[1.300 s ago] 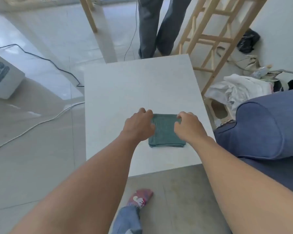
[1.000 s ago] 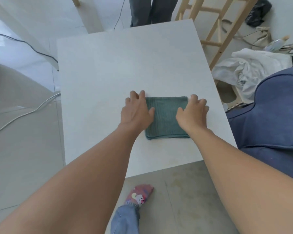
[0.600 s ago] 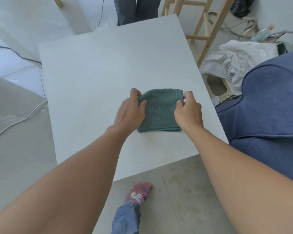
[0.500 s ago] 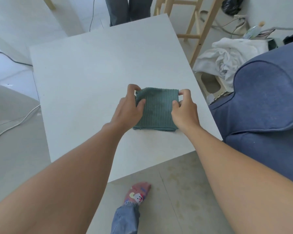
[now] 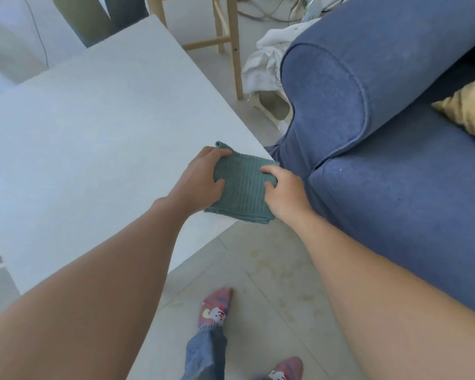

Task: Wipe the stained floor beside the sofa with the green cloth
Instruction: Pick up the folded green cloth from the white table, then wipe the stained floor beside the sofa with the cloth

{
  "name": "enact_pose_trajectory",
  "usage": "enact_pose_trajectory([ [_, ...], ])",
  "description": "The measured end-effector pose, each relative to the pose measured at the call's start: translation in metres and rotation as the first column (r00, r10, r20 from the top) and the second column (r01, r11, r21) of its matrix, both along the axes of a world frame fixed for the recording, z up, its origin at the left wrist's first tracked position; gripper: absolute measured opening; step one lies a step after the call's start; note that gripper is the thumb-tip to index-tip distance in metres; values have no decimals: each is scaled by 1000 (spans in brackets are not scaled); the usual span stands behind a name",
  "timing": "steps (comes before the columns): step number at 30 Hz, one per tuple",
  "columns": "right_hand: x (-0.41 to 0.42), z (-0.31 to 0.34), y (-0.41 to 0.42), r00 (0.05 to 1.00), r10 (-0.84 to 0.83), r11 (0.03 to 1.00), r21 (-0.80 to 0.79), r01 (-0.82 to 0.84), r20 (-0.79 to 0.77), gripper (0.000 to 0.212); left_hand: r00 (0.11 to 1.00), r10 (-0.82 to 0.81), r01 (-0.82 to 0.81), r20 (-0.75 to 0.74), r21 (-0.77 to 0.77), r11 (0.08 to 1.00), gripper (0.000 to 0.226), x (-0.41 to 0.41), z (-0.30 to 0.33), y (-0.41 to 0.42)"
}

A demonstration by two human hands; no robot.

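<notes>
Pale tiled floor point(image 5: 272, 272) fills the lower middle of the head view, w/ yellowish blotchy stains on the tiles between the white table point(image 5: 93, 127) and the blue sofa point(image 5: 395, 165). We hold the green cloth point(image 5: 242, 187) w/ both hands right at the table's near corner, closest to the sofa arm; it's folded into a ribbed rectangle, its near edge hanging past the table edge. Our left hand point(image 5: 200, 182) grips the cloth's left side, fingers curled over the far corner, thumb pressed on top. Our right hand point(image 5: 284, 193) is closed on the right side, fingers bunching the fabric. Both forearms are bare. Below, we see one foot in a pink patterned sock point(image 5: 215, 308) w/ a jeans cuff on the stained tiles, and a second sock at the bottom edge. A yellow cushion point(image 5: 469, 111) sits on the sofa seat at far right. Behind the sofa arm lies crumpled white fabric point(image 5: 266, 61), beside a wooden frame point(image 5: 231, 42).
</notes>
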State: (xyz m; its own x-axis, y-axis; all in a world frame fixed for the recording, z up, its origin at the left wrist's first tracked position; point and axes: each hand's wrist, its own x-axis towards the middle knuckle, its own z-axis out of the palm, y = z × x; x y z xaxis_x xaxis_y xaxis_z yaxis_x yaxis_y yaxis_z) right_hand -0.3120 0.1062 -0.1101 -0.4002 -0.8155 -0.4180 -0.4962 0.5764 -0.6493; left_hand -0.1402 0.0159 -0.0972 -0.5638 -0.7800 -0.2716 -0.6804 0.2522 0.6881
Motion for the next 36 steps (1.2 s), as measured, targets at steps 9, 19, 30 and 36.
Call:
enact_pose_trajectory([
  [9, -68, -24, 124, 965, -261, 965, -27, 261, 0, 40, 972, -231, 228, -32, -78, 970, 60, -99, -11, 91],
  [19, -114, -108, 308, 881, -472, 875, 103, 473, -34, 39, 818, -569, 566, 85, 56, 822, 62, -185, -108, 227],
  [30, -173, -336, 452, 782, -608, 759, 188, 623, -138, 42, 626, -777, 773, 62, 86, 629, 66, -288, -365, 349],
  [36, -213, -414, 479, 753, -633, 724, 208, 658, -180, 43, 427, -899, 904, 98, -43, 425, 76, -350, -442, 372],
])
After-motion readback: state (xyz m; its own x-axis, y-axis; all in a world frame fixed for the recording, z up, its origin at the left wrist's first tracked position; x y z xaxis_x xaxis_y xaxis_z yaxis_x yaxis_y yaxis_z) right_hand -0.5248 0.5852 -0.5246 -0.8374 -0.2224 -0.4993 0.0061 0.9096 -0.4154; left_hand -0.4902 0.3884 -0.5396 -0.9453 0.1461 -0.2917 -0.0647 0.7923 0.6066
